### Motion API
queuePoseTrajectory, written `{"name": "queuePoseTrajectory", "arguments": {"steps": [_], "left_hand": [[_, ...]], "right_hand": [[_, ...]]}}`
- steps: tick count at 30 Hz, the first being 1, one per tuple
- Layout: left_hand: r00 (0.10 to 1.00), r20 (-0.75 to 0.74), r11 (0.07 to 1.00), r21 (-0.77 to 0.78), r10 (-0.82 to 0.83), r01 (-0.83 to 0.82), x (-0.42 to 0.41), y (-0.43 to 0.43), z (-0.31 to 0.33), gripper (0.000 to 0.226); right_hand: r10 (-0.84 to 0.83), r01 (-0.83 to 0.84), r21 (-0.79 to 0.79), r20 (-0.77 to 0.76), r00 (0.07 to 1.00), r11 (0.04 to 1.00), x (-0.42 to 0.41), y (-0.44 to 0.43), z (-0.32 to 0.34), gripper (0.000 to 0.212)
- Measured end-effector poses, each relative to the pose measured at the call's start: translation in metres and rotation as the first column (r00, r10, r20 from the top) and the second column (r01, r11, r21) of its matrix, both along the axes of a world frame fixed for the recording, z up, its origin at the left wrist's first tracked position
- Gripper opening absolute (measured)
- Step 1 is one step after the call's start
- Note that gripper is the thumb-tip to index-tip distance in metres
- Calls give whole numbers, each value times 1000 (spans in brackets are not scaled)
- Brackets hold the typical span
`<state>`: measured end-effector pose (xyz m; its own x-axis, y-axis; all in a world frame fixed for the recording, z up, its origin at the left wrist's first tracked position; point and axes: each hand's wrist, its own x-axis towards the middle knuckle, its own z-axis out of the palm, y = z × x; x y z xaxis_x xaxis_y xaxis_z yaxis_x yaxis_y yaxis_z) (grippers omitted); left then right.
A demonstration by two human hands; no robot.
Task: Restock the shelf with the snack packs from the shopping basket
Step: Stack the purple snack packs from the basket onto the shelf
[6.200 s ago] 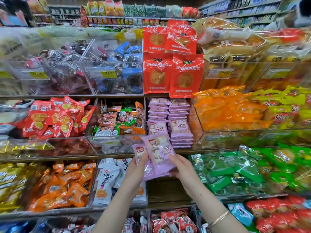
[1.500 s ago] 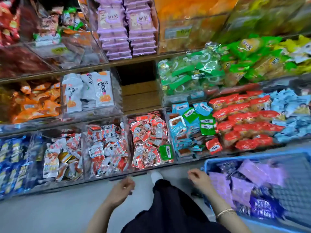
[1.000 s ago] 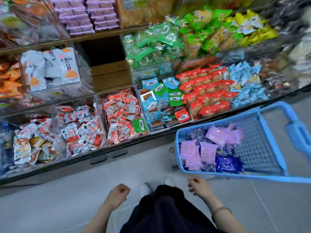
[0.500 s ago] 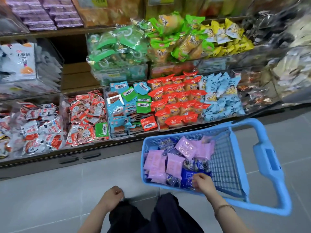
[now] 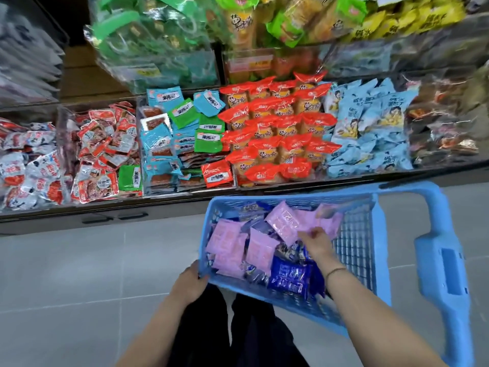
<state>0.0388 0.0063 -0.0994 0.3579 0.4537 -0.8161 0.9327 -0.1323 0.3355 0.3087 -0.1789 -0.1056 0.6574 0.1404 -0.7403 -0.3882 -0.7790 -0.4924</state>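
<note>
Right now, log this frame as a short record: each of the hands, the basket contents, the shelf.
left hand: holds the near-left corner of the shopping basket
right hand: inside the basket, fingers on the pink snack packs; grasp unclear
basket contents: pink snack packs and dark blue packs
shelf: bins of red, blue and green packs

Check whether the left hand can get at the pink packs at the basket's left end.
Probably yes: the left hand holds the basket rim right beside those pink packs, which lie uncovered on top; it must release the rim first.
</note>
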Motion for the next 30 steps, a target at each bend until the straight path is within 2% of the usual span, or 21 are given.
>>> {"name": "queuePoseTrajectory", "arguments": {"steps": [3, 5, 9, 12, 14, 16, 19, 20, 22, 24, 26, 27, 29, 30], "left_hand": [[991, 4, 991, -21, 132, -132, 3, 3, -8, 38], [974, 22, 974, -40, 224, -223, 3, 4, -10, 37], [959, 48, 958, -78, 280, -276, 2, 6, -1, 31], [972, 84, 973, 48, 220, -224, 13, 8, 8, 38], [962, 168, 967, 100, 216, -235, 30, 5, 22, 41], [924, 239, 952, -4, 299, -307, 54, -3, 43, 41], [898, 216, 901, -304, 383, -311, 93, -20, 70, 26], [873, 191, 831, -448, 448, -328, 104, -25, 81, 31], [777, 106, 594, -711, 621, -377, 120, -30, 94, 53], [671, 53, 416, -820, 739, -394, 124, -27, 98, 60], [648, 68, 393, -841, 759, -372, 119, -19, 102, 49], [651, 89, 402, -846, 754, -350, 115, -16, 103, 41], [657, 123, 419, -852, 743, -315, 106, -14, 104, 34], [655, 145, 432, -850, 742, -301, 102, -13, 104, 39]], "right_hand": [[-52, 52, -52, -11, 999, 997, 3, 22, -15, 57], [-120, 118, -81, -23, 993, 990, 4, 32, -24, 66], [-300, 305, 41, -85, 950, 952, 2, 36, -27, 62], [-350, 356, 121, -66, 934, 927, -4, 39, -14, 50], [-342, 340, 138, -10, 940, 930, -13, 38, 1, 48], [-283, 262, 206, 80, 956, 943, -28, 33, 24, 44], [-119, 28, 320, 268, 956, 947, -62, 22, 56, 39], [-58, -51, 350, 295, 954, 935, -74, 20, 69, 43], [102, -237, 389, 338, 936, 890, -94, 20, 92, 50], [246, -445, 374, 472, 846, 814, -104, 21, 107, 48], [316, -587, 372, 576, 753, 720, -105, 21, 116, 44], [315, -600, 390, 585, 747, 699, -105, 23, 119, 38], [236, -503, 458, 523, 819, 733, -104, 29, 124, 27], [169, -425, 491, 483, 859, 761, -103, 33, 124, 28]]}}
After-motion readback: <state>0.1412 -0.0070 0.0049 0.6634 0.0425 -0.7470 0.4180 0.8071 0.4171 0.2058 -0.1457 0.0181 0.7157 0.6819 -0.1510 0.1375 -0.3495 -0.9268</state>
